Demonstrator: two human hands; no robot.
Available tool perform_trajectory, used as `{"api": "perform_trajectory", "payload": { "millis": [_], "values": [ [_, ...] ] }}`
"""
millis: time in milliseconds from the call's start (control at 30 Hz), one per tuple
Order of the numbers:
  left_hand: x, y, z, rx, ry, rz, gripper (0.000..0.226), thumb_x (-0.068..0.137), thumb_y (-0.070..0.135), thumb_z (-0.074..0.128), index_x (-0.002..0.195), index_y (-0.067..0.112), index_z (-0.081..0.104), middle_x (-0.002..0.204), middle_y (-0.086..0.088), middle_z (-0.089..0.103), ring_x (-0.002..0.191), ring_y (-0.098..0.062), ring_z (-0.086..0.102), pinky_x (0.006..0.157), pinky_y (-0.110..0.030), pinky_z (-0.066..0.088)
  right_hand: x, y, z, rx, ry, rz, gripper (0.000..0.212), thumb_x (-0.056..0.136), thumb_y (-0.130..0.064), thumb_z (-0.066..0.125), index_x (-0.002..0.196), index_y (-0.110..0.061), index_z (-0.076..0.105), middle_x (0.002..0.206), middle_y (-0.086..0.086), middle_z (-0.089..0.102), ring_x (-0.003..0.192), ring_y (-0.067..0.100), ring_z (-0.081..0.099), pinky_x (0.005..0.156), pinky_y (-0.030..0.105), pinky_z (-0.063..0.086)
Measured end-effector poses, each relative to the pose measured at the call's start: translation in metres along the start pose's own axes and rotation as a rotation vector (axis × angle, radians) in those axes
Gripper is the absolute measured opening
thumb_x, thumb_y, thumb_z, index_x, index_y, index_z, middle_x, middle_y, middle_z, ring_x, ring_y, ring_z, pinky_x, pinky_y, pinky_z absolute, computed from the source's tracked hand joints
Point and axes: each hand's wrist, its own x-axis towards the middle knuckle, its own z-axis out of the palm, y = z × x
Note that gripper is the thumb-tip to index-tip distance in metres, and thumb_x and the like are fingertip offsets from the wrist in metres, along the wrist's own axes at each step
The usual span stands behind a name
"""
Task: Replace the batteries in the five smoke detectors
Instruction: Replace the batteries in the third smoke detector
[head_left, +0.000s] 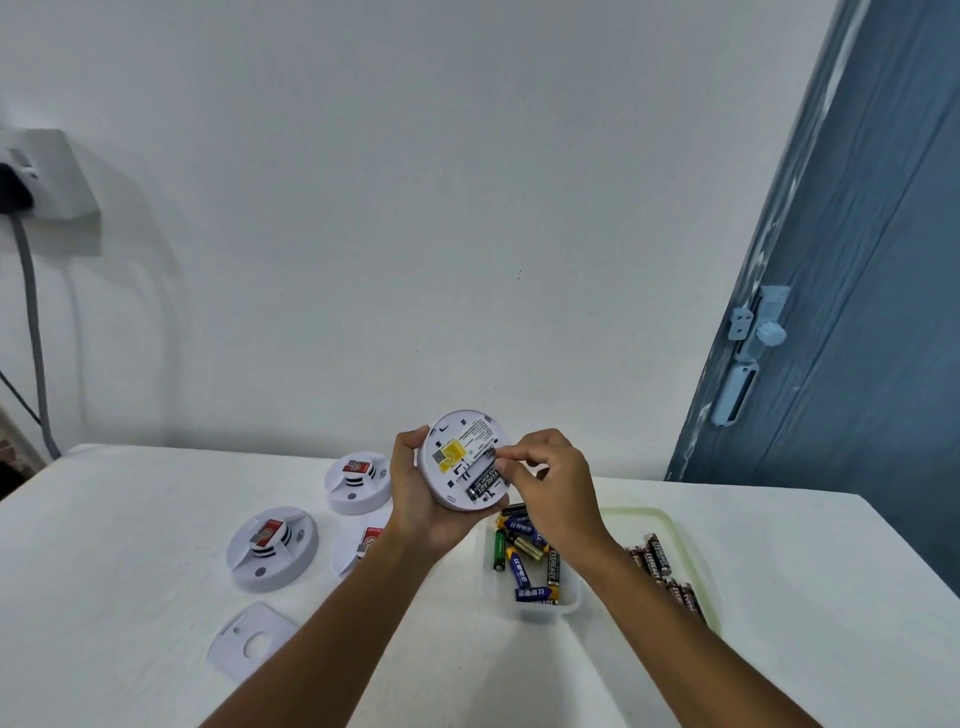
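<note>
My left hand (418, 501) grips a round white smoke detector (457, 454) above the table, its back with a yellow label turned toward me. A black battery (483, 484) lies in the detector's open battery bay. My right hand (545, 480) pinches at the upper end of that battery with thumb and fingertips. On the table to the left stand three more detectors: one at the back (358, 482), one nearer the front (271, 548), and one (358, 545) partly hidden behind my left forearm.
A clear tub (566, 605) holds several loose blue, green and black batteries. A pale tray (691, 561) to its right holds several dark batteries. A white cover plate (249, 642) lies front left. A blue door (857, 312) stands at the right.
</note>
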Motion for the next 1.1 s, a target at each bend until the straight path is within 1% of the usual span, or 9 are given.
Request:
{"api": "perform_trajectory", "payload": {
  "millis": [167,333,500,633,767,833,933,1033,1100],
  "values": [
    [0.0,0.001,0.001,-0.059,-0.024,0.005,0.052,0.073,0.049,0.048,0.096,0.009,0.073,0.1,-0.018,0.066,0.095,-0.031,0.058,0.089,-0.044,0.041,-0.009,0.005,0.004,-0.024,0.0,-0.095,0.027,0.087,0.0,0.062,0.107,-0.014,0.073,0.105,-0.002,0.053,0.102,0.01,0.052,0.077,0.005,0.042],
    [0.0,0.002,0.001,-0.071,0.001,-0.01,0.054,0.082,0.05,0.042,0.092,0.009,0.075,0.098,-0.017,0.068,0.095,-0.032,0.058,0.087,-0.044,0.043,-0.021,0.013,0.005,-0.14,-0.055,-0.225,0.039,0.089,-0.012,0.048,0.123,-0.016,0.065,0.123,-0.019,0.041,0.117,-0.01,0.035,0.086,0.004,0.041],
    [-0.003,0.003,-0.003,-0.064,-0.003,-0.024,0.056,0.072,0.049,0.05,0.107,0.01,0.069,0.111,-0.018,0.062,0.108,-0.035,0.051,0.088,-0.043,0.039,-0.02,0.021,-0.004,-0.318,-0.21,-0.263,0.057,0.084,-0.005,0.039,0.134,-0.027,0.056,0.143,-0.006,0.036,0.121,0.006,0.04,0.088,0.02,0.047],
    [-0.003,0.006,-0.008,-0.014,0.018,-0.036,0.064,0.07,0.05,0.05,0.12,0.011,0.061,0.119,-0.02,0.059,0.106,-0.04,0.053,0.079,-0.04,0.042,-0.004,0.022,-0.016,-0.004,-0.139,0.023,0.044,0.091,0.009,0.043,0.115,-0.019,0.067,0.109,0.002,0.064,0.085,0.006,0.065,0.071,0.018,0.052],
    [-0.004,0.003,-0.017,-0.041,0.084,-0.064,0.061,0.071,0.049,0.05,0.118,0.01,0.063,0.12,-0.021,0.06,0.106,-0.043,0.054,0.083,-0.042,0.041,0.001,0.032,-0.027,-0.236,-0.399,0.293,0.021,0.092,0.004,0.049,0.095,-0.007,0.067,0.076,0.014,0.067,0.05,0.015,0.066,0.048,0.023,0.051],
    [-0.004,0.0,-0.022,-0.051,0.109,-0.074,0.059,0.075,0.049,0.049,0.115,0.009,0.064,0.118,-0.021,0.062,0.107,-0.044,0.054,0.084,-0.043,0.041,-0.003,0.034,-0.023,-0.416,-0.545,0.303,0.022,0.086,0.008,0.051,0.088,-0.009,0.066,0.082,0.015,0.067,0.051,0.018,0.067,0.045,0.024,0.049],
    [-0.004,-0.004,-0.026,-0.043,0.136,-0.08,0.056,0.082,0.05,0.043,0.113,0.009,0.065,0.112,-0.021,0.065,0.106,-0.044,0.054,0.084,-0.043,0.041,-0.008,0.036,-0.012,-0.673,-0.723,0.258,0.025,0.075,0.011,0.058,0.076,-0.013,0.064,0.089,0.017,0.068,0.069,0.032,0.071,0.055,0.031,0.052],
    [-0.005,-0.004,-0.028,-0.042,0.138,-0.079,0.055,0.085,0.05,0.041,0.114,0.009,0.065,0.108,-0.022,0.067,0.106,-0.045,0.054,0.084,-0.044,0.042,-0.013,0.036,-0.005,-0.845,-0.842,0.224,0.02,0.074,0.013,0.052,0.087,0.003,0.065,0.091,0.023,0.065,0.072,0.036,0.066,0.051,0.027,0.039],
    [-0.006,-0.003,-0.029,-0.043,0.142,-0.074,0.055,0.086,0.05,0.04,0.114,0.009,0.065,0.106,-0.021,0.069,0.107,-0.045,0.055,0.085,-0.045,0.042,-0.014,0.036,-0.003,-0.917,-0.887,0.21,0.02,0.075,0.011,0.052,0.091,0.004,0.062,0.088,0.019,0.06,0.065,0.028,0.054,0.049,0.025,0.033]
  ]
}}
